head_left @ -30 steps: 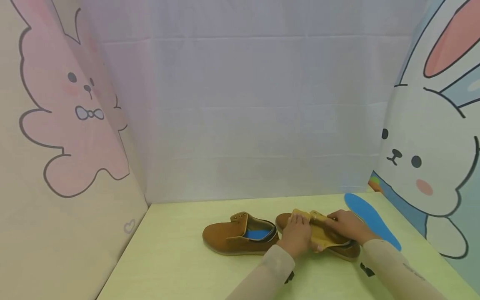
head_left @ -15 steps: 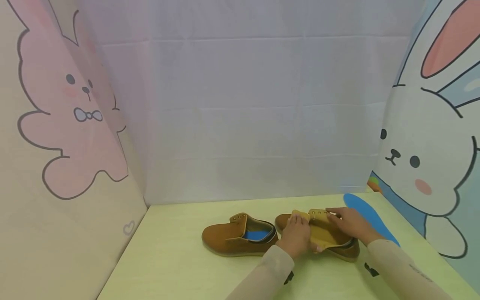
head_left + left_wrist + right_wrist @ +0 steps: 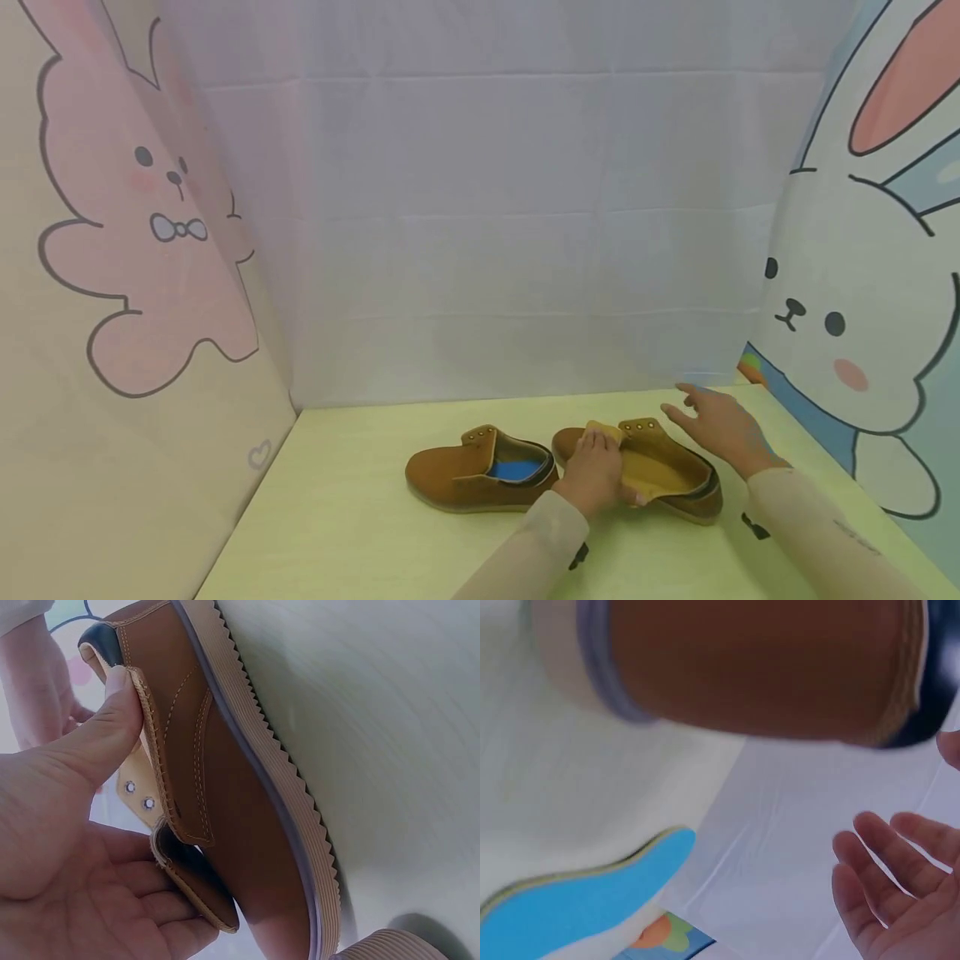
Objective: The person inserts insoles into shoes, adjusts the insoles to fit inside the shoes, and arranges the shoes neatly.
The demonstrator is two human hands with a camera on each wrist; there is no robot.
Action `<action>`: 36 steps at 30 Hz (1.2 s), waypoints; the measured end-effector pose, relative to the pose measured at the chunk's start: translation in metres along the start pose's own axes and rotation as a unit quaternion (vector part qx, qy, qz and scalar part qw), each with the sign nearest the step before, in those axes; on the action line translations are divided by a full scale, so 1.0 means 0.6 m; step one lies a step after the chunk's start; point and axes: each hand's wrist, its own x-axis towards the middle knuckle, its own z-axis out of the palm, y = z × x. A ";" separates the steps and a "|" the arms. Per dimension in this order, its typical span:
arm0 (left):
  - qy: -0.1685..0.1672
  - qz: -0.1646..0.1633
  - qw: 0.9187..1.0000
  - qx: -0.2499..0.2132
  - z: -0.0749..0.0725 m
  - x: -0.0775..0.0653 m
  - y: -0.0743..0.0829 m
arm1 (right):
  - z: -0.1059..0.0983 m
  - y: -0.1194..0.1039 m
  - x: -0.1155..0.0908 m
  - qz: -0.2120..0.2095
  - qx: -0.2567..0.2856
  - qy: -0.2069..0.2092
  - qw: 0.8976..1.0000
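A brown leather shoe [image 3: 693, 505] stands on the table at centre right, its tan inside facing up. My left hand [image 3: 592, 475] holds it by the tongue [image 3: 202, 889] and the near side flap. In the left wrist view the thumb lies on the flap's edge and the fingers lie along the tongue, folding it outward. My right hand [image 3: 726, 427] is in the air beyond the heel, fingers spread, touching nothing I can see. A blue insole [image 3: 592, 900] lies flat on the table in the right wrist view; in the head view the right hand covers most of it.
A second brown shoe [image 3: 442, 477] stands to the left, with a blue insole [image 3: 516, 470] inside. A white cloth wall [image 3: 517, 250] closes off the table's back edge. Rabbit-printed walls rise at both sides.
My right hand has left the shoe's far flap and moved up and right toward the loose insole. The far eyelet flap now stands uncovered. My left hand keeps its hold.
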 end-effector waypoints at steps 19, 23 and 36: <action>0.010 0.003 1.000 -0.020 0.007 0.001 0.000 | -0.022 0.098 0.021 0.061 -0.032 0.013 0.998; 0.014 0.008 1.000 -0.009 0.006 0.002 -0.001 | -0.013 0.125 0.015 0.056 -0.027 -0.001 0.998; 0.001 -0.002 1.000 0.007 0.003 0.002 0.004 | 0.020 0.176 0.004 0.082 -0.025 -0.069 0.994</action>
